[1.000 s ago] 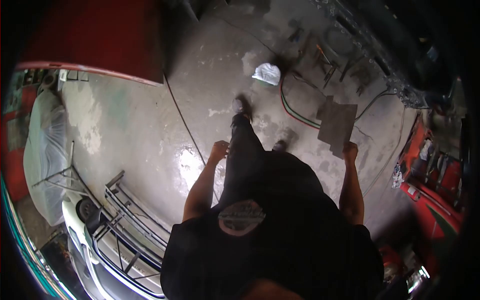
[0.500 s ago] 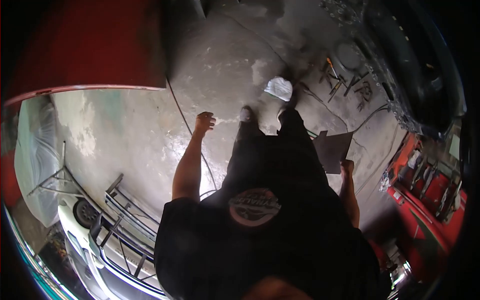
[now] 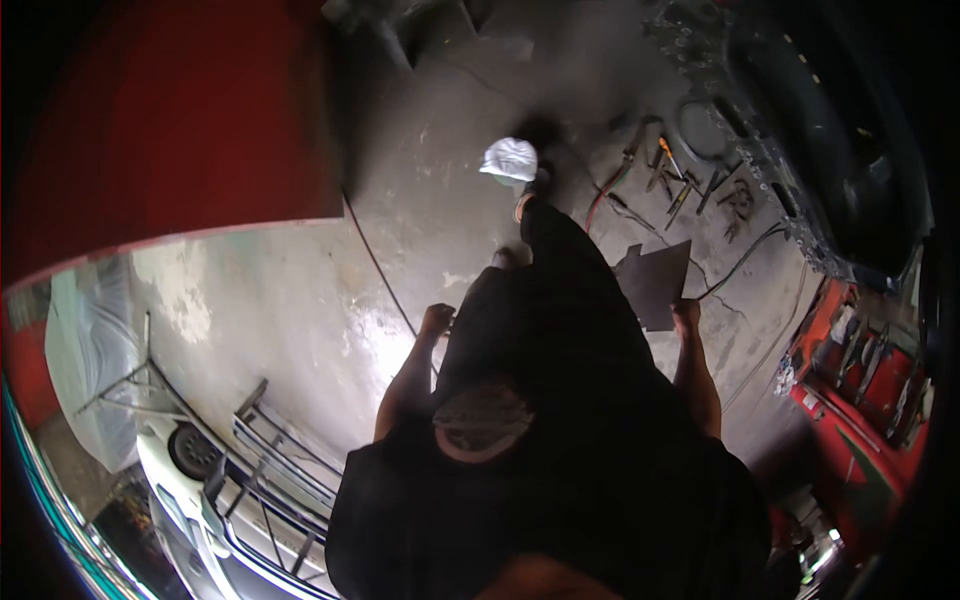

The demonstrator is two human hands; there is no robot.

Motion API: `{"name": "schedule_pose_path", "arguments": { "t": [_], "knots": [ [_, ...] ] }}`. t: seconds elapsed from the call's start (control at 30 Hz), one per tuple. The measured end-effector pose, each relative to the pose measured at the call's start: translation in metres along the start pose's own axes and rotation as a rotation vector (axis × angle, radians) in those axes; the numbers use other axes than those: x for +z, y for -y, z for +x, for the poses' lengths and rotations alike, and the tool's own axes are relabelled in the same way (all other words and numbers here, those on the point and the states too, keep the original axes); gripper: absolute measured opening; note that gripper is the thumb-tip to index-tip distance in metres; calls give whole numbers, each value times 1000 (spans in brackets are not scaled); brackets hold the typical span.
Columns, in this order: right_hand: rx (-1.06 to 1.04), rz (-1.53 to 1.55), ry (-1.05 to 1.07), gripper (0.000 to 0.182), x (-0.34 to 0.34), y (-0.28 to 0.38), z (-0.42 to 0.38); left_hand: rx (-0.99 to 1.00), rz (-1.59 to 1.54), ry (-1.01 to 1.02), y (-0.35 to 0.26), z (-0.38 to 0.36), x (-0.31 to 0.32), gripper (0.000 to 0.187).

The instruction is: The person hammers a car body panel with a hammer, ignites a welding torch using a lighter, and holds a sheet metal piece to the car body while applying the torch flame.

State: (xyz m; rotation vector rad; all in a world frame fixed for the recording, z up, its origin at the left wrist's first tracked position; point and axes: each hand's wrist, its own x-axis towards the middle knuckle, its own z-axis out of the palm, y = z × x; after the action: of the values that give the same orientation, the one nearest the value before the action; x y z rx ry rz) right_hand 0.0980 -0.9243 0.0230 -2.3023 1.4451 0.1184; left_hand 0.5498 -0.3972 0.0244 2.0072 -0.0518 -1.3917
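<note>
My right hand grips the edge of a flat dark panel, which hangs beside my right leg above the floor. At my left side, my left hand hangs near my thigh with its fingers curled; whether it holds anything is too small to make out. A white cloth-like bundle lies on the floor just ahead of my forward foot.
A red car panel fills the upper left. Hand tools, one an orange-handled screwdriver, lie on the floor near a dark car body. A red tool cart stands right; metal racks and a white car stand left.
One foot has stepped forward toward the white bundle. My left hand has swung back and inward to my thigh. The panel in my right hand has shifted slightly left and up.
</note>
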Motion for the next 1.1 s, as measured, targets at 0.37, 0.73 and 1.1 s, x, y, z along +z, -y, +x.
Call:
{"name": "schedule_pose_path", "arguments": {
  "t": [0.37, 0.73, 1.1],
  "knots": [
    [342, 151, -172, 36, 23, 143, 217, -152, -312, -115, -142, 87, -79, 25],
    [116, 882, 102, 20, 81, 222, 422, 116, -133, -85, -380, 108, -54, 29],
    [172, 933, 653, 34, -7, 333, 327, 162, -170, -18, -413, 164, -56, 26]
  ]
}}
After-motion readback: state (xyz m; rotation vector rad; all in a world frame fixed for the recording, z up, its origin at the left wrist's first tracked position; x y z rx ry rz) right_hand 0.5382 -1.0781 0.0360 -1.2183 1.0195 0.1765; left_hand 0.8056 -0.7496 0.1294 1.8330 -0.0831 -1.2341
